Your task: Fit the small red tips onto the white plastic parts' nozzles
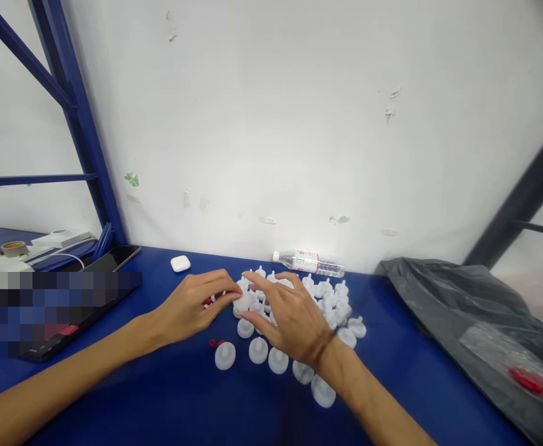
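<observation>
My left hand [200, 303] is closed in a pinch. Its fingertips meet at the upper edge of a white spouted cap [242, 307], and whatever lies between them is hidden. Over the pile, my right hand [290, 313] has its thumb and fingers apart, with the thumb tip close to that same cap; whether it touches is unclear. Many more white spouted caps [338, 303] crowd together behind and beneath this hand. Closer to me, a loose row of caps [278, 360] stands spout up. Small red pieces [212, 342] lie left of them, some partly behind my left hand.
Along the wall lies a clear plastic bottle [306, 261]. A white rounded case [181, 264] sits at the back left, near a phone [126, 253] and a black, partly blurred-out object [43, 350]. A dark plastic bag [443, 316] covers the right side of the blue table [182, 402].
</observation>
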The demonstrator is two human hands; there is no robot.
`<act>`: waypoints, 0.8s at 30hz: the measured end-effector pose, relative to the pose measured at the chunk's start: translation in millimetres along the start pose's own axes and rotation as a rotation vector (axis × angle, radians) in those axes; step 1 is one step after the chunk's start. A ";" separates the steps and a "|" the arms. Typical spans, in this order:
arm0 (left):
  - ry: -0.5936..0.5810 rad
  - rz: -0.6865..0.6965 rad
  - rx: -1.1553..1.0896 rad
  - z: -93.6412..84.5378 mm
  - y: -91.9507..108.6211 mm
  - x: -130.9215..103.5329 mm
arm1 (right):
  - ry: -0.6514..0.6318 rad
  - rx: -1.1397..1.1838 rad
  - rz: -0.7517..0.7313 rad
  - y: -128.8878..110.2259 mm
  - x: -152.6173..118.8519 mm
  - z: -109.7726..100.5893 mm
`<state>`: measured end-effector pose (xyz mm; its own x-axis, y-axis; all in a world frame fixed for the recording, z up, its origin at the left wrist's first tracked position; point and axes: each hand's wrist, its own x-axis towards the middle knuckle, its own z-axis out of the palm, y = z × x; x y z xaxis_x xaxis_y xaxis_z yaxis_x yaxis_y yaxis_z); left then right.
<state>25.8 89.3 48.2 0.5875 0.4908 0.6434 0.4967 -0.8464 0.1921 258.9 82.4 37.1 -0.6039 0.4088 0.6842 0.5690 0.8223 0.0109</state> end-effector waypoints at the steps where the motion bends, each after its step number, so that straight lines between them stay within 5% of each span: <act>1: -0.019 0.002 0.038 -2.6 -5.2 0.6 | 0.003 -0.001 0.032 1.5 -0.5 -0.7; 8: -0.351 -0.065 0.224 -9.0 -25.4 0.7 | -0.038 -0.010 0.092 9.0 -2.7 -1.7; 24: -0.406 -0.136 0.228 -2.8 -22.5 0.7 | -0.159 -0.038 0.039 5.6 -2.8 4.7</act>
<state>13.3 108.1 46.3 0.6871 0.6730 0.2739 0.6868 -0.7246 0.0576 261.2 87.7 31.8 -0.6599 0.5005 0.5604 0.6127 0.7902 0.0157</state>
